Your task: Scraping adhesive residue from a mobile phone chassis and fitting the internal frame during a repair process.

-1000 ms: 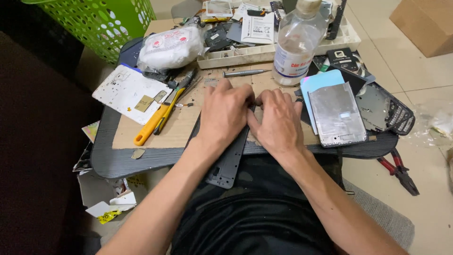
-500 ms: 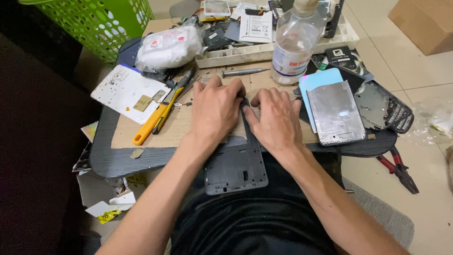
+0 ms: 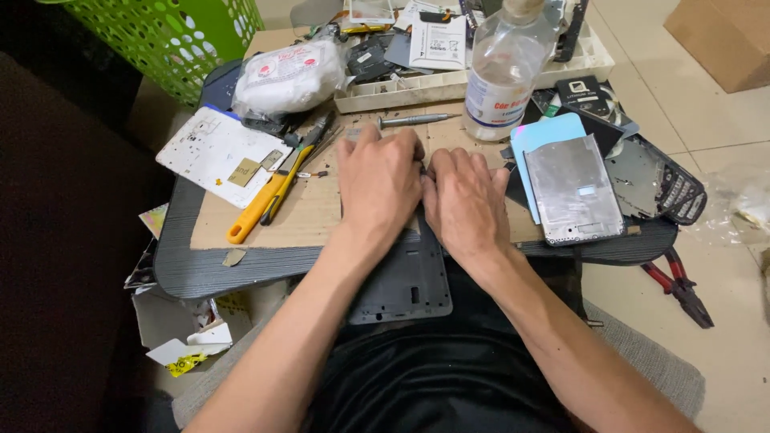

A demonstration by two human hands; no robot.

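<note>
One dark grey tablet frame (image 3: 405, 285) was in hand. It was a flat, thin rectangular panel with rounded lower corners and several small cut-outs and slots along its near end. It lay roughly flat, long axis running away from the person, very slightly skewed. Its far portion rested on the brown cardboard sheet (image 3: 309, 212) covering the dark oval lap table (image 3: 208, 269); its near portion overhung the table's edge above the person's lap. The far end was hidden, so its upper edge and corners could not be assessed. No cracks or bends were visible on the exposed part. Surface appeared matte and unmarked.
</note>
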